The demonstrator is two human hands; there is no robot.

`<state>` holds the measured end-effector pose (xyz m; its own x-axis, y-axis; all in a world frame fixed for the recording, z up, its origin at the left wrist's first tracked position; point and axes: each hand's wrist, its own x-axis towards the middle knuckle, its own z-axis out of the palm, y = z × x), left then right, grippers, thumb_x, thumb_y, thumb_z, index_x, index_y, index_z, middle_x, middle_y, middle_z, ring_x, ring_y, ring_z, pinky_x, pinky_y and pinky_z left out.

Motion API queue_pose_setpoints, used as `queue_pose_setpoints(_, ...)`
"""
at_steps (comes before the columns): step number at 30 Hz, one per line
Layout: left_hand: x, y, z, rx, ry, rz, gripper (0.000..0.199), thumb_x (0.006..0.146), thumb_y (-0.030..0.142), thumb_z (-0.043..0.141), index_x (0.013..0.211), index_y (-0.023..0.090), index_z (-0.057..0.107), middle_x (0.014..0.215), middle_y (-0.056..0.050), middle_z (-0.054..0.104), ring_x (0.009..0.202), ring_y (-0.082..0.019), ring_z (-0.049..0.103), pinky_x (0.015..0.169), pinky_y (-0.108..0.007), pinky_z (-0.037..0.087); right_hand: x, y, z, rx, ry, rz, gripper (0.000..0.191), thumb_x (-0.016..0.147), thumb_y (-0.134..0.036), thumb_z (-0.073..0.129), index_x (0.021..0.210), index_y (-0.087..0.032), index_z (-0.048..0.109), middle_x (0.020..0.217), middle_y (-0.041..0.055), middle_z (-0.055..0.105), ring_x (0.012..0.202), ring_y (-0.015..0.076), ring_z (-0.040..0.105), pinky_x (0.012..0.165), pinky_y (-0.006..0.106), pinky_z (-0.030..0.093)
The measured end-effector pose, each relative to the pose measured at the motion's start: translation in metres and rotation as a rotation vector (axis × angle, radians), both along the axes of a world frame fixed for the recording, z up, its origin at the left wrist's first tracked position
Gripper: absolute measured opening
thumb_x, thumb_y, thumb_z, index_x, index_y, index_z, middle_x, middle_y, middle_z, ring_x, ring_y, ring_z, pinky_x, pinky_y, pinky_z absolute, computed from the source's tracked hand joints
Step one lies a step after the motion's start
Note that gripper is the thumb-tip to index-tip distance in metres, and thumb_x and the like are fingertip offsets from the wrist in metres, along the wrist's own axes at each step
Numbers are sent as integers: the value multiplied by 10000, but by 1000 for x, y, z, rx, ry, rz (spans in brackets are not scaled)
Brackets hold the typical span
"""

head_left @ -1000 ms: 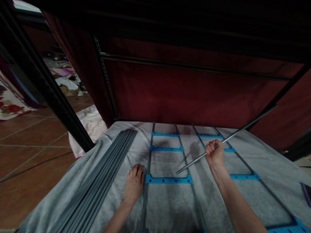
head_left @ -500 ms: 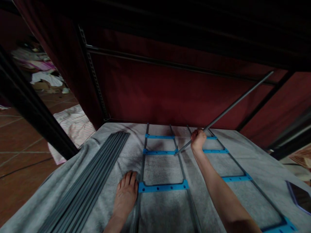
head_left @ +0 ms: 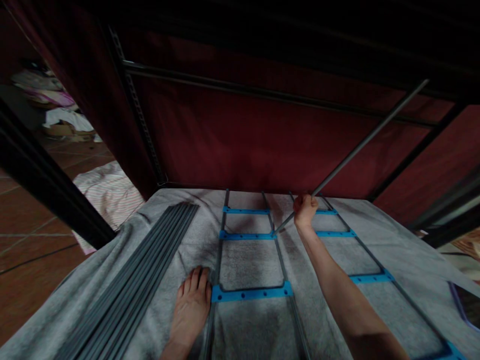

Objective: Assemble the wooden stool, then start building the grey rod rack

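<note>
My right hand (head_left: 305, 210) is closed round a long grey rod (head_left: 360, 145), tilted with its far end up to the right. The rod's lower end is at the right end of a blue crosspiece (head_left: 247, 236); whether it touches cannot be made out. That crosspiece belongs to a ladder-like frame (head_left: 250, 294) of grey rods and blue bars lying flat on the cloth. Flat on the cloth, my left hand (head_left: 192, 300) lies with fingers stretched, close beside the frame's left rod. A second such frame (head_left: 371, 278) lies to the right, partly behind my right forearm.
A bundle of several grey rods (head_left: 142, 275) lies on the grey cloth (head_left: 180, 250) at the left. Dark metal posts (head_left: 56, 175) and a red curtain (head_left: 243, 145) enclose the far side. A phone-like dark object (head_left: 467, 302) is at the right edge.
The rod in my right hand is tilted up more steeply, its upper end higher. Its lower end has moved slightly up, closer to the blue crosspiece's right end. My left hand stays put.
</note>
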<state>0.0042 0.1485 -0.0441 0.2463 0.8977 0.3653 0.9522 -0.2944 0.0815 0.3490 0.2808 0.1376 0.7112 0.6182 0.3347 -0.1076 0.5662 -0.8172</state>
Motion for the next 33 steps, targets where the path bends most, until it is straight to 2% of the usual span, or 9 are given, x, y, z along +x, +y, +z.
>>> queue_pose_setpoints(12, 2, -2, 8, -8, -4, 4, 387, 925, 252, 376, 1268, 161, 529, 1320, -138, 533, 1168, -282, 503, 937, -425, 405, -18, -3, -2, -8, -67, 54, 286, 696, -346, 536, 566, -241, 304, 441, -112, 278, 356, 45, 207, 352, 218, 139)
queue_pose_setpoints(20, 4, -1, 10, -39, 30, -7, 417, 926, 266, 360, 1282, 116, 518, 1354, -174, 498, 1189, -311, 478, 935, -451, 403, -15, -4, -3, -8, -104, 55, 293, 723, -371, 533, 568, -239, 323, 461, -102, 301, 359, 42, 229, 355, 220, 154)
queue_pose_setpoints(33, 4, -1, 11, -48, 39, -9, 427, 927, 274, 346, 1294, 126, 509, 1367, -169, 488, 1177, -299, 479, 952, -451, 385, -8, -4, -4, -25, -115, 73, 347, 743, -428, 558, 569, -238, 326, 458, -100, 307, 356, 40, 226, 352, 210, 166)
